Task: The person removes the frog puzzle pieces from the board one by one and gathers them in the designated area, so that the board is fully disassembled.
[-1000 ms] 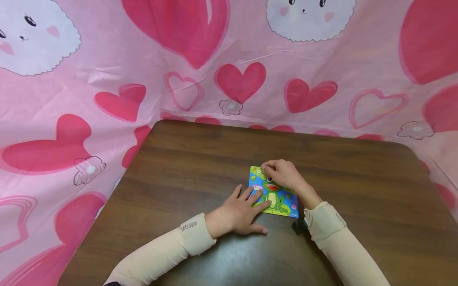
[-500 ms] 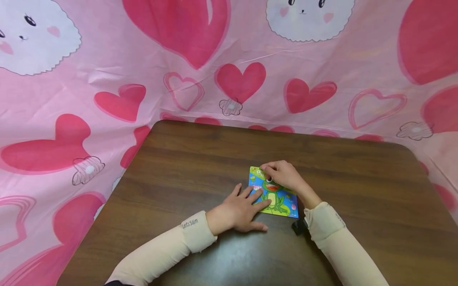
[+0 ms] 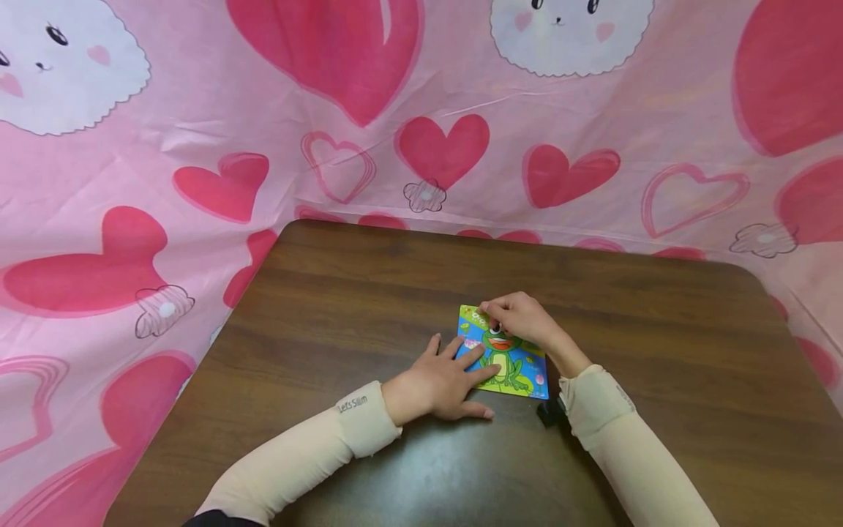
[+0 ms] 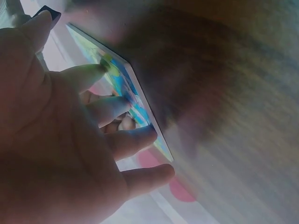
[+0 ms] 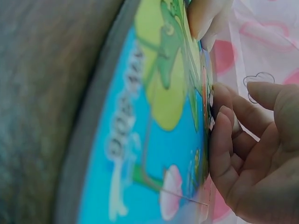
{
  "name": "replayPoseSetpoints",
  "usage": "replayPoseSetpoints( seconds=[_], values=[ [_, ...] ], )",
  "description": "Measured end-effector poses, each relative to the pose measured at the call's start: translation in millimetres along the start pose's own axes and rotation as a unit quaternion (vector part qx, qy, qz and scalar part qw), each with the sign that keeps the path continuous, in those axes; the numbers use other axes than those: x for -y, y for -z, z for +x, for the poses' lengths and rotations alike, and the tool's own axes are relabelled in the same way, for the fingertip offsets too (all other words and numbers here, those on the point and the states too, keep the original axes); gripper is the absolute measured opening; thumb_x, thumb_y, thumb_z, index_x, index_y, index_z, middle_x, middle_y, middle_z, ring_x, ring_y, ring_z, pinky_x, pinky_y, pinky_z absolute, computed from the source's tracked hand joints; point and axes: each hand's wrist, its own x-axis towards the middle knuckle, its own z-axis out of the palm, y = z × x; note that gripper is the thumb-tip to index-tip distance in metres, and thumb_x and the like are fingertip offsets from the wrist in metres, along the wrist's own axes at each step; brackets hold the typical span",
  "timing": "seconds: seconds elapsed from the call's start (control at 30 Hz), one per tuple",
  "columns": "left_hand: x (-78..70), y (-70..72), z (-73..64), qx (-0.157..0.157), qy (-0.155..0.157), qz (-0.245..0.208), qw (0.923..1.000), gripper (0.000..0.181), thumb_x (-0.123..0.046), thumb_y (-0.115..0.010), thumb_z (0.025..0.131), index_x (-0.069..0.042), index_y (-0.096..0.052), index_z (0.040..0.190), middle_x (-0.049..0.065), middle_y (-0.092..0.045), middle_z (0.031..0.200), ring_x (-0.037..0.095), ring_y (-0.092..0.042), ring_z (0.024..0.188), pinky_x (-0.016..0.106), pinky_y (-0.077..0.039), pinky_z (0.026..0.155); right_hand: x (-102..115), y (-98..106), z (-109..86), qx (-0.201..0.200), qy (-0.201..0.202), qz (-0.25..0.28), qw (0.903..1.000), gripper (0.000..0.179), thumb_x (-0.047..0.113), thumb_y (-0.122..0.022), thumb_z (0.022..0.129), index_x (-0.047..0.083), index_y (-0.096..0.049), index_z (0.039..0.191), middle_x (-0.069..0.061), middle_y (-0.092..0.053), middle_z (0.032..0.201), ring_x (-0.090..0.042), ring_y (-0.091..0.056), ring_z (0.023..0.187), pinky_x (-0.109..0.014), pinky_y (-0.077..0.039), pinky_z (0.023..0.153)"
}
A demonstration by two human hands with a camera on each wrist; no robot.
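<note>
A square, thick-edged frog picture board (image 3: 514, 372), in green, blue and yellow, lies on the brown table. Thin seam lines, like a jigsaw puzzle's, cross its picture in the right wrist view. My left hand (image 3: 443, 380) is spread, with fingertips resting on the board's left side and the thumb out over the table. Over the board's top part, my right hand (image 3: 525, 320) has bent fingers touching the picture near the frog's eyes. In the right wrist view the right thumb (image 5: 264, 93) stands off the surface. Whether those fingertips pinch anything is hidden.
The brown table (image 3: 342, 293) has rounded far corners. A pink cloth (image 3: 369, 168) printed with hearts hangs behind it and on the left. A small black object (image 3: 548, 413) sits by the right cuff, close to the board's near right corner.
Almost nothing differs. Both hands keep their places on the board, and the left hand and forearm have shifted very slightly upward in the head view.
</note>
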Motion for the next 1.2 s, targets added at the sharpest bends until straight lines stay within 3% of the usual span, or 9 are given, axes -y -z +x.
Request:
replayPoseSetpoints(
  seconds=[0.1, 0.27, 0.33, 0.5, 0.87, 1.2],
  values=[
    [1.2, 2.1, 1.2, 0.007, -0.001, -0.006, 1.0000, 0.073, -0.077, -0.038, 0.094, -0.049, -0.018, 0.159, -0.008, -0.010, 0.172, 0.031, -0.011, 0.159, 0.063, -0.016, 0.124, 0.6, 0.2, 1.9, 0.002, 0.000, 0.003, 1.0000, 0.034, 0.037, -0.053, 0.106, 0.012, -0.077, 0.109, -0.002, -0.060, 0.066, -0.015, -0.046, 0.050, -0.026, -0.040, 0.051],
    [3.2, 5.0, 1.3, 0.017, -0.001, -0.010, 0.9998, 0.073, -0.078, -0.038, 0.094, -0.051, -0.018, 0.158, -0.011, -0.010, 0.172, 0.028, -0.011, 0.160, 0.063, -0.016, 0.124, 4.3, -0.6, 2.3, 0.010, -0.016, 0.000, 0.9998, 0.033, 0.031, -0.053, 0.106, 0.011, -0.072, 0.124, 0.001, -0.051, 0.060, -0.016, -0.045, 0.050, -0.026, -0.041, 0.051],
    [3.2, 5.8, 0.9, 0.020, 0.000, -0.012, 0.9997, 0.073, -0.078, -0.039, 0.093, -0.052, -0.018, 0.158, -0.011, -0.010, 0.172, 0.027, -0.011, 0.160, 0.063, -0.016, 0.124, 6.2, -0.8, 1.8, 0.013, -0.020, -0.005, 0.9997, 0.033, 0.029, -0.053, 0.106, 0.010, -0.071, 0.127, 0.001, -0.055, 0.065, -0.016, -0.048, 0.055, -0.027, -0.043, 0.054],
    [2.5, 6.4, -0.2, 0.021, 0.007, -0.006, 0.9997, 0.073, -0.079, -0.039, 0.093, -0.053, -0.018, 0.158, -0.013, -0.010, 0.172, 0.026, -0.012, 0.160, 0.062, -0.018, 0.124, 9.5, -1.1, 0.9, 0.018, -0.026, -0.010, 0.9994, 0.029, 0.021, -0.055, 0.105, 0.008, -0.069, 0.127, -0.006, -0.068, 0.093, -0.019, -0.055, 0.069, -0.029, -0.048, 0.064],
    [2.6, 7.3, 0.7, 0.001, -0.009, 0.026, 0.9996, 0.075, -0.080, -0.041, 0.092, -0.049, -0.024, 0.158, -0.008, -0.018, 0.171, 0.016, -0.019, 0.158, 0.050, -0.016, 0.128, 9.4, -2.8, 1.2, 0.017, -0.028, -0.013, 0.9994, 0.027, 0.019, -0.056, 0.104, 0.009, -0.070, 0.126, -0.010, -0.069, 0.103, -0.020, -0.058, 0.074, -0.030, -0.050, 0.067],
    [2.6, 7.4, 2.2, 0.003, -0.008, 0.031, 0.9995, 0.075, -0.080, -0.042, 0.091, -0.050, -0.024, 0.158, -0.010, -0.019, 0.170, 0.013, -0.021, 0.157, 0.052, -0.020, 0.126, 6.1, -3.9, -1.2, 0.005, -0.026, 0.001, 0.9997, 0.026, 0.019, -0.057, 0.104, 0.010, -0.070, 0.126, -0.010, -0.070, 0.110, -0.020, -0.059, 0.076, -0.030, -0.053, 0.069]
  ],
)
